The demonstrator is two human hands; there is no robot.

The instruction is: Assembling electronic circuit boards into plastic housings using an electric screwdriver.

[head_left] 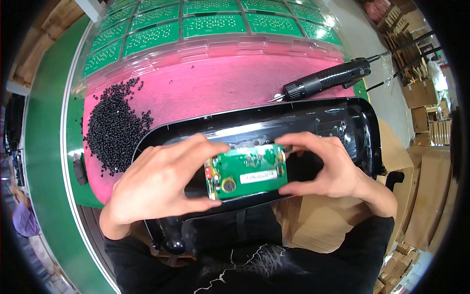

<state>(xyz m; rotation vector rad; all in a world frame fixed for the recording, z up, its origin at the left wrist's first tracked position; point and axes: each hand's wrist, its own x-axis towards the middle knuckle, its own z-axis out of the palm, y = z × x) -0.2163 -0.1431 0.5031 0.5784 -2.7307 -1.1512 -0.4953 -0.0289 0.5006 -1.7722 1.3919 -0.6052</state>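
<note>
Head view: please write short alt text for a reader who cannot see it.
Two bare hands, left hand and right hand, hold a small green circuit board over a black plastic shell. Behind lie a pink mat, loose black screws and an electric screwdriver.

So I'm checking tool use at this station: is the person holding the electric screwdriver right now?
No, the electric screwdriver lies on the pink mat, while the left hand and right hand both hold the green circuit board.

Your left hand (161,183) and right hand (325,166) are both raised in front of you, backs up, facing each other. Each is in a pinch pose: thumb low, fingers curled over the top. Forearms enter from the lower edge.
</note>
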